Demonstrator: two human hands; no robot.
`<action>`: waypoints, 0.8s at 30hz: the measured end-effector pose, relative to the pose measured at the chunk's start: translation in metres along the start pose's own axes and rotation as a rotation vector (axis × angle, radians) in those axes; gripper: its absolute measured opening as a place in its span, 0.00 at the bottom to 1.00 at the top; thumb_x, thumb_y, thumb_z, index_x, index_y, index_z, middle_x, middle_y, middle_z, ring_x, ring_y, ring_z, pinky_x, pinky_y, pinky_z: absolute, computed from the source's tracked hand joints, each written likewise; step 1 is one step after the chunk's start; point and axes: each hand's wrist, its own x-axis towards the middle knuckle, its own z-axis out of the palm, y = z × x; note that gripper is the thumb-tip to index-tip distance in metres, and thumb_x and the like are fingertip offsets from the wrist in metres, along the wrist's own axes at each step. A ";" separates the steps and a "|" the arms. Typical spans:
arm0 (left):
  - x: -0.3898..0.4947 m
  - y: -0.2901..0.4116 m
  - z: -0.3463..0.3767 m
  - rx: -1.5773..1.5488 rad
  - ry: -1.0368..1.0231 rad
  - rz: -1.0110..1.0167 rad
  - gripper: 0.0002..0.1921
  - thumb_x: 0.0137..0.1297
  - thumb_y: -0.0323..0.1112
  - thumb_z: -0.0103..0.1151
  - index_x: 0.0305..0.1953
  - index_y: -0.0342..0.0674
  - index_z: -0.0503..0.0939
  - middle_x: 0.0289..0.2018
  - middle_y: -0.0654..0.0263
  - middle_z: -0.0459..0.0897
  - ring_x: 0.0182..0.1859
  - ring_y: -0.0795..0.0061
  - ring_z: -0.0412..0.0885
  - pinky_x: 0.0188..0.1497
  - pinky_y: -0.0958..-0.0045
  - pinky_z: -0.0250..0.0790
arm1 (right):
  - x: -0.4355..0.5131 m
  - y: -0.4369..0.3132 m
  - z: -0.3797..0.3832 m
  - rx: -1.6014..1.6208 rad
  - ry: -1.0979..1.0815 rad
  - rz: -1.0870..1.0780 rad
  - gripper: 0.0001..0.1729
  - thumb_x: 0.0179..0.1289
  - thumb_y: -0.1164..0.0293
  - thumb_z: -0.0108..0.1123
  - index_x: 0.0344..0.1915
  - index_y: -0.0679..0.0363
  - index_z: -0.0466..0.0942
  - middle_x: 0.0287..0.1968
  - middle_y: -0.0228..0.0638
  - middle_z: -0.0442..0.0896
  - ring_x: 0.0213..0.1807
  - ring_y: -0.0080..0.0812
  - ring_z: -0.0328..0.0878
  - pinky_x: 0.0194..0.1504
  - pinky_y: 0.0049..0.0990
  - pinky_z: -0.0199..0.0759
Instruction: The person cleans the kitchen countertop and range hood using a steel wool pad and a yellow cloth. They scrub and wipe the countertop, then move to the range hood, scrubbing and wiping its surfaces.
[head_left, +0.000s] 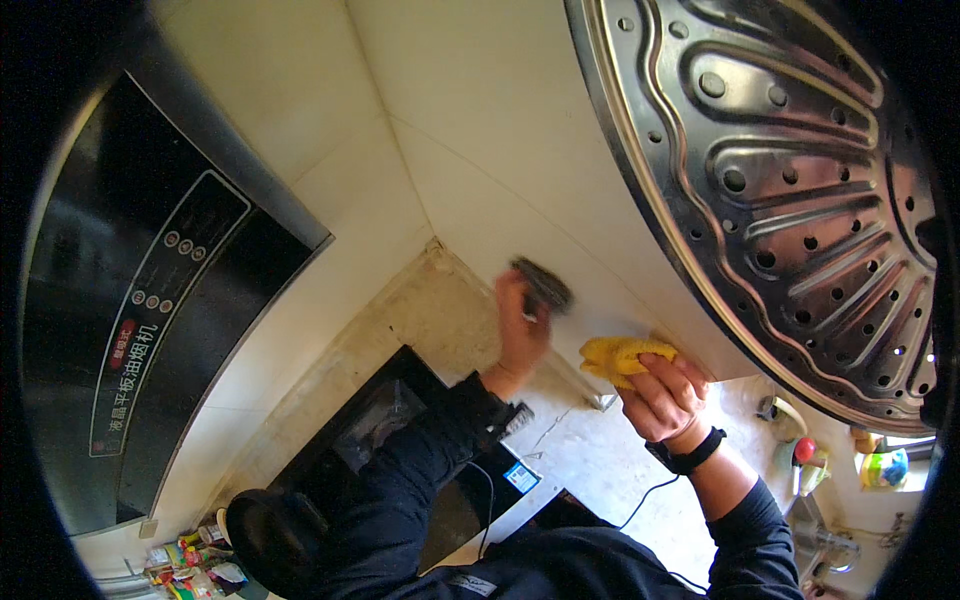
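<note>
My left hand (517, 330) grips a dark grey, brush-like object (544, 286) against or just off the white tiled wall (525, 187). Motion blur hides what exactly it is. To the right, my right hand (666, 397) is closed around a folded yellow cloth (622, 358). This cloth appears to touch the lower part of the same wall. Both hands are near the corner above the stained countertop (427, 307). Dark sleeves cover my forearms, and each wrist wears a black band.
A black range hood (262, 262) juts in at the left. Close at the upper right is a large perforated stainless-steel steamer plate (795, 202). Below are a black glass cooktop (397, 375), a black pan (274, 540) and several food packages (195, 566). A faucet (836, 551) stands at the lower right.
</note>
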 end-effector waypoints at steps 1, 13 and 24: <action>-0.003 0.009 0.003 -0.054 -0.046 -0.070 0.22 0.54 0.15 0.59 0.51 0.34 0.70 0.57 0.45 0.71 0.65 0.47 0.69 0.69 0.55 0.62 | 0.000 0.000 -0.001 -0.002 -0.015 0.000 0.06 0.55 0.68 0.72 0.33 0.44 0.83 0.45 0.22 0.86 0.56 0.31 0.84 0.61 0.36 0.71; -0.009 0.040 0.012 -0.169 -0.068 -0.147 0.22 0.56 0.16 0.56 0.53 0.33 0.68 0.56 0.42 0.69 0.64 0.44 0.68 0.68 0.55 0.62 | 0.004 -0.003 0.001 -0.022 0.005 0.024 0.06 0.53 0.69 0.73 0.30 0.46 0.84 0.44 0.23 0.86 0.55 0.31 0.84 0.61 0.37 0.71; 0.017 -0.009 0.003 -0.056 0.102 -0.228 0.21 0.69 0.22 0.56 0.62 0.29 0.68 0.61 0.44 0.70 0.66 0.43 0.67 0.73 0.52 0.57 | 0.002 -0.004 0.001 -0.033 -0.015 0.036 0.07 0.51 0.68 0.74 0.30 0.44 0.84 0.43 0.22 0.86 0.55 0.30 0.84 0.60 0.36 0.71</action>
